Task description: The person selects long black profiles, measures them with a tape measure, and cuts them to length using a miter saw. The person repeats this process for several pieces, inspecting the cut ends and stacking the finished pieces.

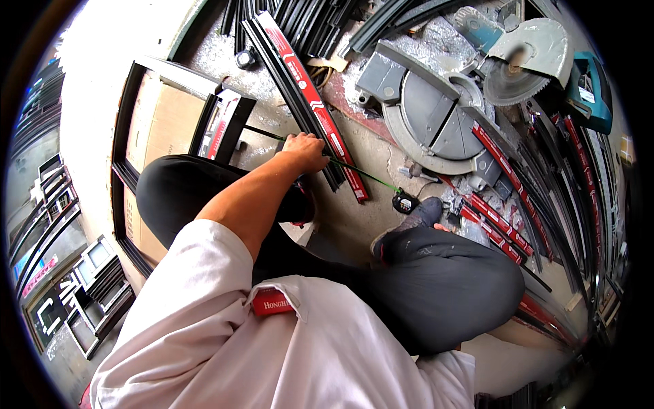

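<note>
My left hand [306, 151] reaches forward over the floor, its fingers curled closed round the thin green tape [364, 174] of a tape measure. The black tape measure case [405, 202] lies on the floor by my right shoe. On the other side of the hand a thin dark strip, seemingly the same tape, runs to a black frame corner piece [235, 116]. Just beyond the hand lie long black profiles with a red-and-white label strip [306, 92]. Only a few fingertips of my right hand [443, 227] show past my right knee, beside short red-labelled profiles [501, 221]; its grip is hidden.
A mitre saw [436, 116] with a bare round blade [516, 80] stands ahead to the right. Many black profiles [572, 184] lie along the right. A black frame [122, 136] with cardboard [167, 116] is at my left knee. More frames [99, 300] lie far left.
</note>
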`<state>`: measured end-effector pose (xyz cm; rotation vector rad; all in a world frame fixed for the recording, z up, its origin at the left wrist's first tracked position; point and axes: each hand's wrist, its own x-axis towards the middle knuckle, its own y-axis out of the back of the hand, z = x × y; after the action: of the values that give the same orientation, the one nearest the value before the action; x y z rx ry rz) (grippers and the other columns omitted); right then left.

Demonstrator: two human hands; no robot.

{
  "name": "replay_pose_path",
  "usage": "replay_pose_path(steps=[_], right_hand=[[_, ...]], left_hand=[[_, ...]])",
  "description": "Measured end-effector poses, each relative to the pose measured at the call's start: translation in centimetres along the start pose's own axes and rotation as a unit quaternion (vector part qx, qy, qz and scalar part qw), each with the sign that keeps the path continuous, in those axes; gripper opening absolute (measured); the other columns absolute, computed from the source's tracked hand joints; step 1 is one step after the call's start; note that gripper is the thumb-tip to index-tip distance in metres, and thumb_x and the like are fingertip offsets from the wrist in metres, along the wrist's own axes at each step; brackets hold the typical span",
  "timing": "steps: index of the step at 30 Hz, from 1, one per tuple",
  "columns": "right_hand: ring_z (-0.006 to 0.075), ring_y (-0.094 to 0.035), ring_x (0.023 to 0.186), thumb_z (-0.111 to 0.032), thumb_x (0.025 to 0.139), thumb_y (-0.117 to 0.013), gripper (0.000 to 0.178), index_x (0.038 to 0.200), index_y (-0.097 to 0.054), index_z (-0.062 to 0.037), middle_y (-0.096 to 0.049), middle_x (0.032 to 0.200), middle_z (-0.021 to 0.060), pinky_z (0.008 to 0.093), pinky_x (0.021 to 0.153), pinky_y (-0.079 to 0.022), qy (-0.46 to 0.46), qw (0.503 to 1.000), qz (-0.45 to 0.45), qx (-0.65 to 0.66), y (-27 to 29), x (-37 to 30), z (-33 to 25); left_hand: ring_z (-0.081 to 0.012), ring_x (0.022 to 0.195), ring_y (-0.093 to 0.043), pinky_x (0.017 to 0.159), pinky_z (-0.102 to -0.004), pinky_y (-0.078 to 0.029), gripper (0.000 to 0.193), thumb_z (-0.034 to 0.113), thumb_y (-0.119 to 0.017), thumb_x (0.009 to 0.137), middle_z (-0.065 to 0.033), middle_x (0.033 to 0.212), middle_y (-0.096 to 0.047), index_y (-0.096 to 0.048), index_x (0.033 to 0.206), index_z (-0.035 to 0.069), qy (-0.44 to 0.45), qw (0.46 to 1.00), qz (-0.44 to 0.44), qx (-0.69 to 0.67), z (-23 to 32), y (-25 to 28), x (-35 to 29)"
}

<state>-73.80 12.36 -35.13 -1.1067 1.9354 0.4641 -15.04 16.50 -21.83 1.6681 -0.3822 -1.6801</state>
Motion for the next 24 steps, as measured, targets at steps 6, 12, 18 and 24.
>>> replay_pose_path(steps=[6, 12, 18, 24], right_hand=[[0.0162, -0.062, 0.097, -0.018, 0.102, -0.071, 0.031, 0.127, -0.06, -0.0046, -0.066, 0.103, 0.004, 0.0334, 0.087, -0.057, 0.011, 0.999, 0.0, -0.042, 0.9, -3.1, -1.6], [0.0155, -0.062, 0.094, -0.017, 0.102, -0.072, 0.03, 0.126, -0.061, -0.0043, -0.066, 0.101, 0.0038, 0.0329, 0.085, -0.057, 0.005, 0.998, 0.0, -0.068, 1.8, -4.3, 0.4], [0.0149, -0.062, 0.092, -0.017, 0.102, -0.072, 0.029, 0.126, -0.061, -0.0041, -0.065, 0.099, 0.0035, 0.0324, 0.083, -0.056, -0.006, 0.996, 0.002, -0.09, 2.5, -5.2, 0.5], [0.0142, -0.062, 0.09, -0.016, 0.102, -0.072, 0.028, 0.125, -0.062, -0.0039, -0.065, 0.097, 0.0033, 0.0319, 0.081, -0.056, -0.013, 0.994, 0.0, -0.11, 2.8, -5.5, 0.9]], left_hand=[[-0.0321, 0.125, -0.065, 0.105, -0.0492, -0.048, 0.037, 0.043, -0.067, 0.093, -0.012, 0.123, -0.071, -0.075, 0.118, 0.017, -0.029, 0.999, -0.031, 0.011, 0.2, -1.9, 0.9], [-0.0331, 0.128, -0.064, 0.108, -0.0496, -0.051, 0.042, 0.04, -0.066, 0.094, -0.014, 0.133, -0.069, -0.073, 0.127, 0.015, -0.048, 0.997, -0.061, 0.003, 0.0, -1.5, 0.0], [-0.0353, 0.129, -0.063, 0.108, -0.0482, -0.05, 0.054, 0.057, -0.053, 0.101, -0.0166, 0.132, -0.07, -0.072, 0.129, 0.014, -0.046, 0.987, -0.151, -0.034, 0.3, -1.1, 0.0], [-0.0449, 0.118, -0.067, 0.104, -0.049, -0.051, 0.072, 0.064, -0.043, 0.102, -0.027, 0.115, -0.074, -0.076, 0.114, 0.002, 0.014, 0.971, -0.055, -0.231, -0.8, -3.5, 3.5]])
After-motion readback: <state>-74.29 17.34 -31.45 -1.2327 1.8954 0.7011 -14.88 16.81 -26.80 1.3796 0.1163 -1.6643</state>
